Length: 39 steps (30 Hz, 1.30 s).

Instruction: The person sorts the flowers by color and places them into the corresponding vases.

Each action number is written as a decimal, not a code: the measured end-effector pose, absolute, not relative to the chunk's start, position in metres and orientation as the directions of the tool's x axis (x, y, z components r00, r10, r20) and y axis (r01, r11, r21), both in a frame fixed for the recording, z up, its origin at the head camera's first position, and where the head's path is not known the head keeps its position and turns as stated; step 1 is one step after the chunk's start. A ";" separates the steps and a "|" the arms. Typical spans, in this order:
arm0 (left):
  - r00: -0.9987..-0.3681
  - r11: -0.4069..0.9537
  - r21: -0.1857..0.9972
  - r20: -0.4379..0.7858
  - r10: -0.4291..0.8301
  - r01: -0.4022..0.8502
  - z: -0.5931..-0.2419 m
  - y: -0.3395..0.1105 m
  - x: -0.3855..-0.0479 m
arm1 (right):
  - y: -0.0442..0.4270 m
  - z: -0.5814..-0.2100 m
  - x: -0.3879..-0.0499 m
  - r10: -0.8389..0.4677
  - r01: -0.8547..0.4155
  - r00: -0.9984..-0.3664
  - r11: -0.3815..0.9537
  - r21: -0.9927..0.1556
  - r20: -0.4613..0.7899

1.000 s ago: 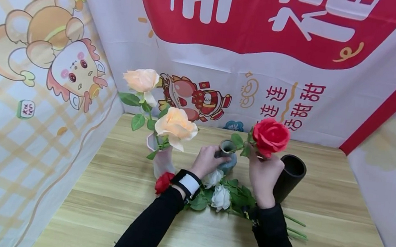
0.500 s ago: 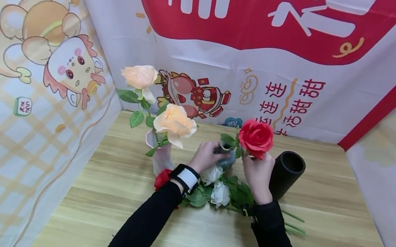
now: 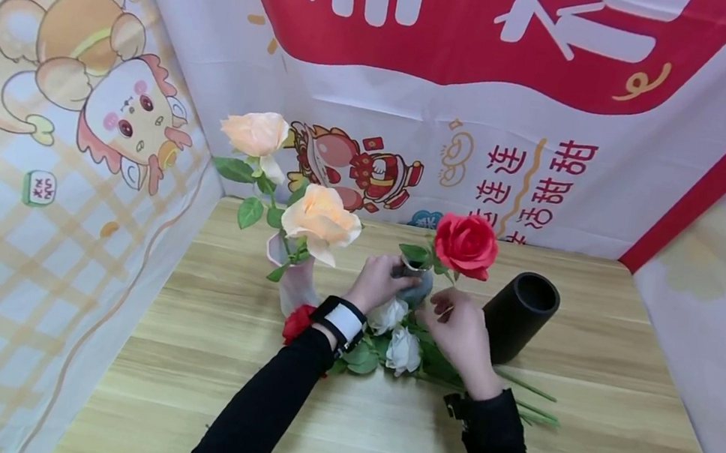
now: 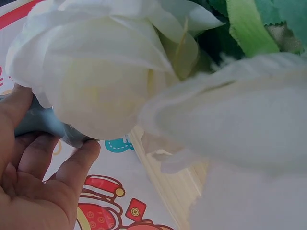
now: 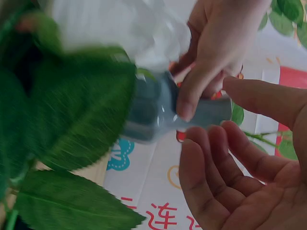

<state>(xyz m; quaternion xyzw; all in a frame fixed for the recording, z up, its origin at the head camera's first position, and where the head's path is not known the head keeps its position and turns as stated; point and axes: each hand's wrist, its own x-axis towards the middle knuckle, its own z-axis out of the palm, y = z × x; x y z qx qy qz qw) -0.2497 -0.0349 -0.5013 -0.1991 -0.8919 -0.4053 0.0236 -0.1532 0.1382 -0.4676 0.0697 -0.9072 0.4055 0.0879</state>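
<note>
A blue-grey vase (image 3: 419, 290) stands near the table's middle, its neck gripped by my left hand (image 3: 378, 281). The red rose (image 3: 466, 244) rises from its mouth, leaning right, a green leaf (image 3: 416, 253) over the rim. Just right of the vase is my right hand (image 3: 459, 333), under the bloom. In the right wrist view this hand (image 5: 249, 177) has thumb and fingers apart around the vase's neck (image 5: 216, 112), holding nothing. The left wrist view shows my left fingers and thumb on the vase (image 4: 41, 120), partly hidden by a white rose (image 4: 100, 81).
White roses (image 3: 403, 351) lie in front of the vase, with green stems (image 3: 537, 412) reaching right. A black vase (image 3: 518, 317) stands right of my right hand. At left, a pale pink vase (image 3: 297, 290) holds peach roses (image 3: 321, 221); another red rose (image 3: 298, 324) lies by its base.
The red rose has moved left to the blue-grey vase. My right hand has let go of it and come down below the bloom. My left hand still grips the vase.
</note>
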 end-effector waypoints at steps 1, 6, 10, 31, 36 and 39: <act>-0.919 0.589 0.716 0.204 0.336 0.375 -0.501 -0.035 -0.250 | 0.138 -0.469 -0.149 -0.063 -0.196 -0.976 0.683 -0.704 0.210; -0.921 0.583 0.724 0.198 0.336 0.368 -0.503 -0.034 -0.249 | 0.139 -0.471 -0.130 -0.050 -0.192 -0.974 0.707 -0.680 0.223; -0.919 0.574 0.730 0.204 0.337 0.372 -0.504 -0.034 -0.249 | 0.142 -0.469 -0.119 -0.071 -0.189 -0.978 0.709 -0.680 0.198; -0.913 0.583 0.712 0.222 0.343 0.392 -0.503 -0.035 -0.252 | 0.108 -0.516 -0.112 -0.558 -0.567 -0.820 0.765 -0.307 0.123; -0.918 0.591 0.712 0.209 0.337 0.379 -0.502 -0.035 -0.250 | 0.104 -0.522 -0.112 -0.513 -0.530 -0.848 0.805 -0.266 0.133; -0.920 0.588 0.719 0.199 0.337 0.371 -0.501 -0.035 -0.249 | 0.102 -0.526 -0.111 -0.478 -0.496 -0.868 0.830 -0.256 0.134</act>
